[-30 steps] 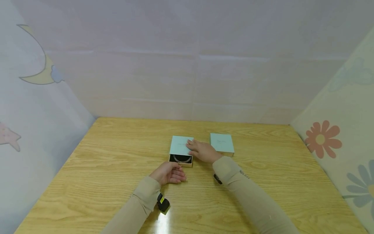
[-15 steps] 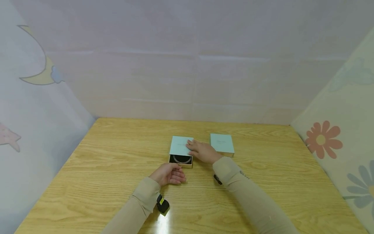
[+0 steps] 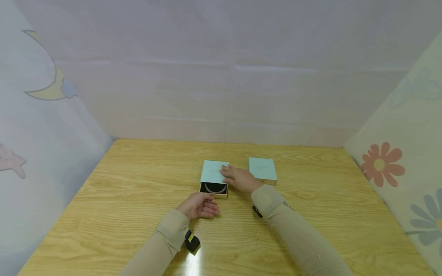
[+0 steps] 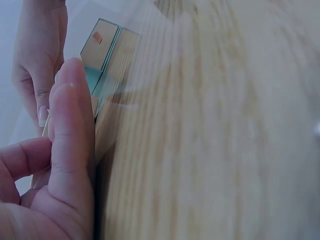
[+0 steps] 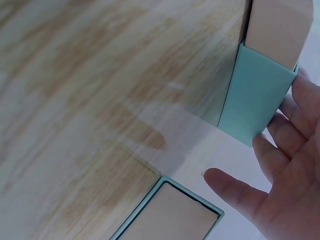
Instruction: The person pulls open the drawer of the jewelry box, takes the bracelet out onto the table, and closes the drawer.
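Lower middle of the head view: appears to pinch the front edge of the part-drawn tray (image 3: 221,196), with the bangle (image 3: 215,192) inside, in the left hand's (image 3: 200,206) grip; rests the right hand (image 3: 243,179) on the cover (image 3: 210,171), fingers loosely extended. Left wrist view, far left: shows thumb meeting fingers, tray mostly hidden. Right wrist view, upper right: shows fingers along the cover, not wrapped. Best to press lightly and keep the tray level, square to the cover.

We take this for a screened-off booth, home or studio unclear: a creased backdrop (image 3: 221,76) behind the far edge of the wood-grain counter (image 3: 145,168), a printed moon (image 3: 48,90) beyond its left edge, a printed red flower (image 3: 378,165) beyond its right.
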